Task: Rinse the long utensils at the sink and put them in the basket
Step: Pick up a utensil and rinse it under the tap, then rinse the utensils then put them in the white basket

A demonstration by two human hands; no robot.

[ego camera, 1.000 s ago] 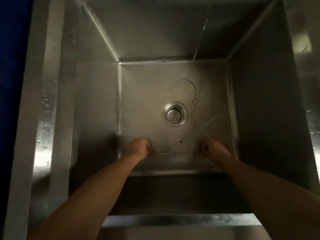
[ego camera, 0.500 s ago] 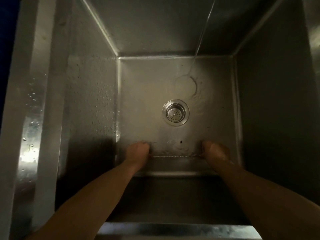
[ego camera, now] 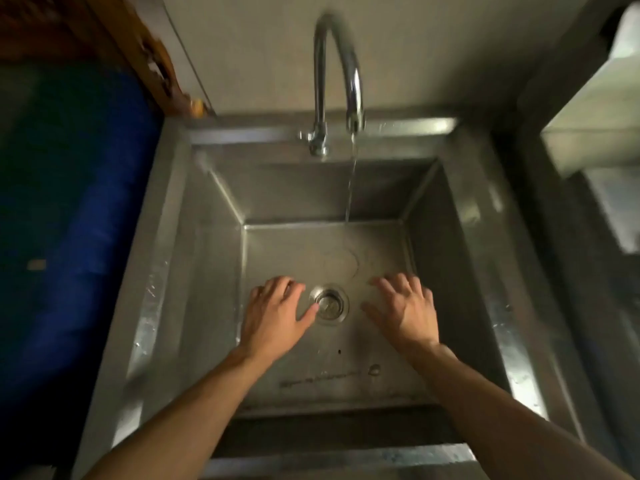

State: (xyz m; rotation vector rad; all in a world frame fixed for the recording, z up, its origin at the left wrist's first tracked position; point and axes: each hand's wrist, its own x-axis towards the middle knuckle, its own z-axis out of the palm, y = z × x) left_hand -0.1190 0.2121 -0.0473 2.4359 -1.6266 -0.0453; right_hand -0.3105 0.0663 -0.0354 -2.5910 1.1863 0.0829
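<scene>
A thin long metal utensil (ego camera: pixel 320 376) lies flat on the floor of the steel sink (ego camera: pixel 221 209), near the front wall, with a small round end at its right. Both my hands hover above the sink floor with fingers spread and hold nothing. My left hand (ego camera: pixel 277 313) is just left of the drain (ego camera: pixel 328 304); my right hand (ego camera: pixel 405 306) is just right of it. The utensil lies between my forearms, closer to me than the hands. No basket is in view.
A chrome gooseneck tap (ego camera: pixel 337 81) at the back rim runs a thin stream of water (ego camera: pixel 350 188) onto the sink floor behind the drain. A blue container (ego camera: pixel 69 209) stands left of the sink. A pale shelf edge (ego camera: pixel 595 126) juts in at the upper right.
Both hands gripped the ends of the utensil at the sink's front; now they have let go and moved forward beside the drain, fingers spread. The camera has pulled back and tilted up, showing the tap.
</scene>
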